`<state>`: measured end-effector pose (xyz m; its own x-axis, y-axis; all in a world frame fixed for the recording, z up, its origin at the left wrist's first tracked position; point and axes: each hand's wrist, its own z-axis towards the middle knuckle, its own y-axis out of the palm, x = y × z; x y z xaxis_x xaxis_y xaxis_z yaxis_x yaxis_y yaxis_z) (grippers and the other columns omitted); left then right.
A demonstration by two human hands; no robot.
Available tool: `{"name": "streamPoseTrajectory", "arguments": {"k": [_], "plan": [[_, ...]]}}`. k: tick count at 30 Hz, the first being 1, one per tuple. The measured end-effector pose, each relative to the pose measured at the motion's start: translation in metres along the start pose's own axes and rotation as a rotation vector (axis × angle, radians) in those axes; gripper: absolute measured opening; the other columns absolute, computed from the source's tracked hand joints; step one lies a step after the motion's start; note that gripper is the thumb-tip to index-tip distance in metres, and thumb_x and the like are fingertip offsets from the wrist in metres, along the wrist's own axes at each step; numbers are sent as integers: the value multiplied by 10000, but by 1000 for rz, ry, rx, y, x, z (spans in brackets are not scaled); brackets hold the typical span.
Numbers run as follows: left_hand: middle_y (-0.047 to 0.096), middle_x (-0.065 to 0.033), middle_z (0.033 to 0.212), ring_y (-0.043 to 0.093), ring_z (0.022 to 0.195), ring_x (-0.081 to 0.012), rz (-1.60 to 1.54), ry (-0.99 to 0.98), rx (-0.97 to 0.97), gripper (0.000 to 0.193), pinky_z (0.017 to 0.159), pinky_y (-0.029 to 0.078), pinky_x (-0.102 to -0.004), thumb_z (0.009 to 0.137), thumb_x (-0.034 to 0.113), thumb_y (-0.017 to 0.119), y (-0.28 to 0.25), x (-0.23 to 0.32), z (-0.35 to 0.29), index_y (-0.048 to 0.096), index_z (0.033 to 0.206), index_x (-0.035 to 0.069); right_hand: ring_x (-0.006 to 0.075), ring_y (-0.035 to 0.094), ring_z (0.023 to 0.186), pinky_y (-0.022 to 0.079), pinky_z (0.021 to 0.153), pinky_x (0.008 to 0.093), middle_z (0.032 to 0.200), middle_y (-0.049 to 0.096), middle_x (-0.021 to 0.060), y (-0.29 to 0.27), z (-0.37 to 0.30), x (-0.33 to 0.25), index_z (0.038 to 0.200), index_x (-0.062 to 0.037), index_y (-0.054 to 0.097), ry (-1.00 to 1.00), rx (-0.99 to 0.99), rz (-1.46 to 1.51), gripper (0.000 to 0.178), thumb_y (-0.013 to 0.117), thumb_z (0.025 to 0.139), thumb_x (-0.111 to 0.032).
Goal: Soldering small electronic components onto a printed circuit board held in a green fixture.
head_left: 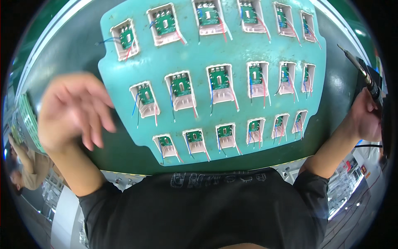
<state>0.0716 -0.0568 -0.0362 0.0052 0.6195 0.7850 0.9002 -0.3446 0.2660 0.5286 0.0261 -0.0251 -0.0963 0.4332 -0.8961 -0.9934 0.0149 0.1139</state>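
A teal board carries several small white plastic housings in three rows. Inside each housing is a green circuit board, with blue, black, red and white wires trailing over the edge. My left hand hovers beside the board's left edge, slightly blurred, fingers apart and holding nothing. At the far right, my right hand is wrapped around the handle of a soldering iron. Its metal tip points up and to the left, away from the housings. Part of the grip is hidden at the dark picture rim.
Under the board lies a dark green work surface. A green slotted strip lies at the left. Another person is at the far left edge. A black cable runs below my right hand.
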Motion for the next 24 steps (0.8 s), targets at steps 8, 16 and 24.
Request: {"name": "streamPoseTrajectory", "arguments": {"k": [8,16,24], "plan": [[626,-158,718,625,510,-179,-10,-115,143,222,407,485,-222,862,66,557,40,5,4,560,944,-139,102,305,369,263,401,243,456,363,-18,-6,7,2,573,-124,449,-13,24,-16,361,431,898,-281],[647,-190,756,667,588,-228,-99,-96,48,166,462,532,-248,849,-49,506,23,14,4,549,966,-160,102,359,409,309,450,238,522,433,12,-16,5,-5,627,-85,497,4,62,-47,316,442,881,-264],[648,-132,694,644,567,-155,-22,-134,172,126,482,494,-206,778,-57,607,42,6,-2,603,889,-116,102,360,486,329,545,244,599,474,39,-40,-1,-7,705,-31,561,60,62,-73,285,501,831,-279]]}}
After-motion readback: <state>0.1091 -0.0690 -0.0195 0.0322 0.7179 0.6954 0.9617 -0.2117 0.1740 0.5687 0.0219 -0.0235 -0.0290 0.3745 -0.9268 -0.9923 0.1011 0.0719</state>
